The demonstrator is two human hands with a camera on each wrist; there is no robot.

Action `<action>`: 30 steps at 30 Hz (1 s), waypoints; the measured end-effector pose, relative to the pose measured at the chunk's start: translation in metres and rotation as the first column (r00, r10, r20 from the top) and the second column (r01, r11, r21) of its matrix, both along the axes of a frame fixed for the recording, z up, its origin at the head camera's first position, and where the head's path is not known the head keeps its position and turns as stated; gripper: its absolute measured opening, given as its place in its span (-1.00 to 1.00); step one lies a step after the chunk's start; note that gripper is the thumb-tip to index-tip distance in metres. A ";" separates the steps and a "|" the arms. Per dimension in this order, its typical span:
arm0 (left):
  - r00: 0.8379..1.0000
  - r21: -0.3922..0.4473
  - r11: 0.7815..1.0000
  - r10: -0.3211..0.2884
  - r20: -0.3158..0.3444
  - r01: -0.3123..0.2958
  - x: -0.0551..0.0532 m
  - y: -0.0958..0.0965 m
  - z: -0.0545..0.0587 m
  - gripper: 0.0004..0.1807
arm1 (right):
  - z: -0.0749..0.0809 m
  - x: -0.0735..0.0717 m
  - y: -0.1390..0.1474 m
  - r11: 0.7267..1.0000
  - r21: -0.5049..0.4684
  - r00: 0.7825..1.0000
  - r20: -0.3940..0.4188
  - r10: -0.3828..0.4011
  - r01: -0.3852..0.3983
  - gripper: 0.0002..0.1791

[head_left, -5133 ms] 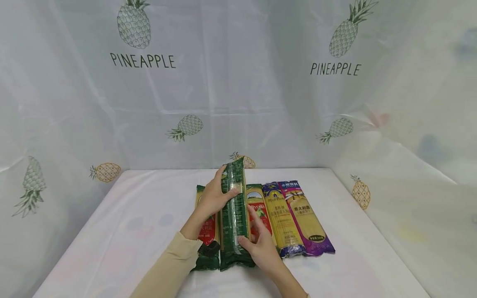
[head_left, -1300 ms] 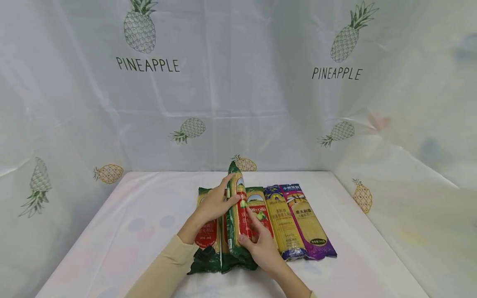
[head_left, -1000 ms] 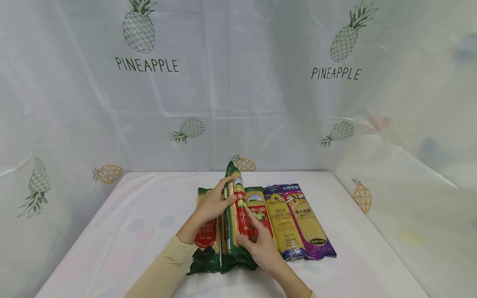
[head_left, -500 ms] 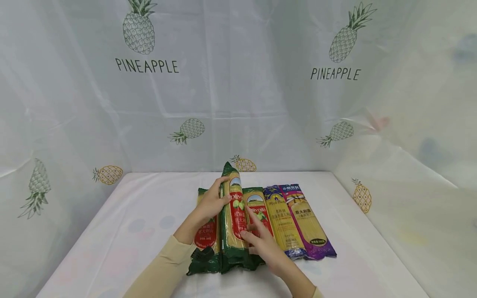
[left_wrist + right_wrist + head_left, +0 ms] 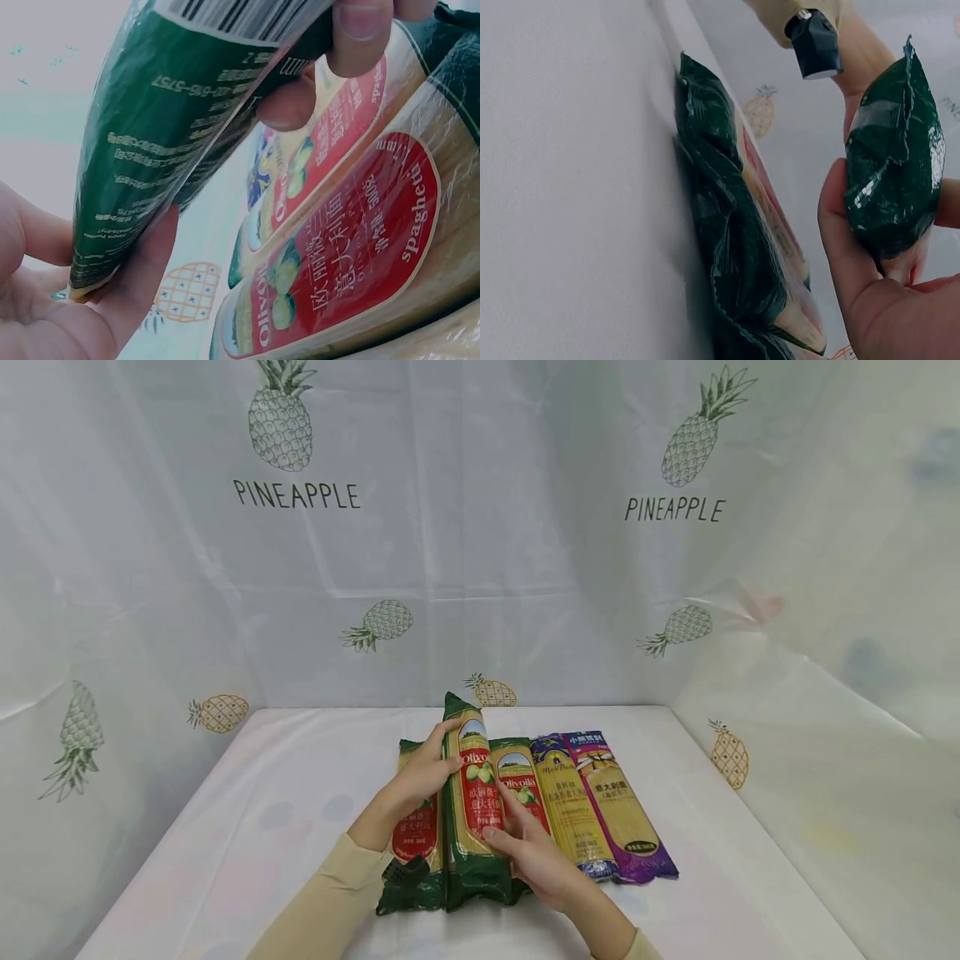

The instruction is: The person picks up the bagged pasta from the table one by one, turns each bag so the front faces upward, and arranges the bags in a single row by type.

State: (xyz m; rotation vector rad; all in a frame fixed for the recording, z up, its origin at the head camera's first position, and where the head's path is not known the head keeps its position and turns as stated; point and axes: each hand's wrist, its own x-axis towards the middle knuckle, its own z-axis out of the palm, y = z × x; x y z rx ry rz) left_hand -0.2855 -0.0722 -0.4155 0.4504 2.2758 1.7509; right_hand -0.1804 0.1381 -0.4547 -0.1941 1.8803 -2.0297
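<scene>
Both hands hold one green, gold and red spaghetti packet tilted above the row, its printed front facing up. My left hand grips its upper left side, thumb over the front. Lower down, my right hand grips the right side with the thumb on the front. The left wrist view shows the packet's green back with a barcode, between the left hand's fingers and the right hand's fingertips. In the right wrist view, its crimped green end is apart from the table.
Several similar spaghetti packets lie side by side below, including a left one and a right one. Beside them are a yellow and blue packet and a purple one. Pineapple-print sheeting surrounds the white-covered table.
Over these seconds the held packet has turned from its green back to its red-labelled front. In the last half second it has tipped slightly lower, and the right thumb has shifted a little.
</scene>
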 end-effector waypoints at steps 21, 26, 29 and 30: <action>0.977 -0.186 0.979 0.047 -0.210 -0.087 -0.008 -0.010 -0.003 -0.17 | -0.005 0.005 -0.020 0.989 0.053 0.969 -0.213 -0.126 0.140 0.03; 0.983 -0.104 0.992 0.053 -0.176 -0.072 -0.007 -0.011 -0.002 -0.21 | -0.007 0.005 -0.022 0.966 0.170 0.946 -0.293 -0.140 0.196 0.05; 0.988 -0.065 0.996 0.047 -0.146 -0.057 -0.006 -0.012 -0.001 -0.21 | -0.008 0.005 -0.023 0.947 0.230 0.935 -0.323 -0.144 0.226 0.06; 0.991 -0.047 0.998 0.040 -0.129 -0.047 -0.006 -0.012 -0.001 -0.21 | -0.008 0.005 -0.023 0.938 0.254 0.932 -0.332 -0.144 0.236 0.06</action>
